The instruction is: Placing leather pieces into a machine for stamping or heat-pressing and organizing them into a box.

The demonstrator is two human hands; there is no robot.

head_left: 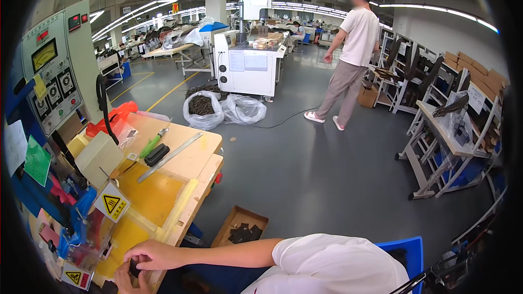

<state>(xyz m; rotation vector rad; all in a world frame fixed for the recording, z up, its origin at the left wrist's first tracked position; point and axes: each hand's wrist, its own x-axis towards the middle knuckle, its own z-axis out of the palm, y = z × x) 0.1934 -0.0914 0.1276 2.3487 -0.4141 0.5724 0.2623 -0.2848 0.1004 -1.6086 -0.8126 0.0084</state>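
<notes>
Fingers first: right hand (155, 255) curled, thumb + index pinched on a small dark piece (134, 267), gripped at its top edge. Left hand (126, 282) comes up from below at frame bottom, fingers bent, touching the same dark piece from underneath; mostly cut off by the rim, so can't tell how firm its hold is. Piece sits just off the near corner of the yellow work surface (152, 196), close to the clear guard (90, 239) w/ yellow warning triangles.

Outward: right forearm runs back to a white sleeve (332, 264) at lower centre. Wooden bench (188, 158) carries a metal ruler (170, 157) lying diagonal, a green-handled tool (152, 142) and a black flat object (156, 154) just beside it. Beige box (99, 155) sits to the left, red bag (114, 117) behind it. Grey-green control panel (52, 76) w/ dials and a meter stands at far left.

On the floor near the bench, an open cardboard tray (239, 228) holds more dark pieces. Blue bin (406, 253) at lower right. Further off: two clear bags (223, 110) of dark material by a white machine (248, 62). Another person (351, 57) in a light top stands mid-floor, well apart. Racks w/ shelves (452, 125) line the right side.
</notes>
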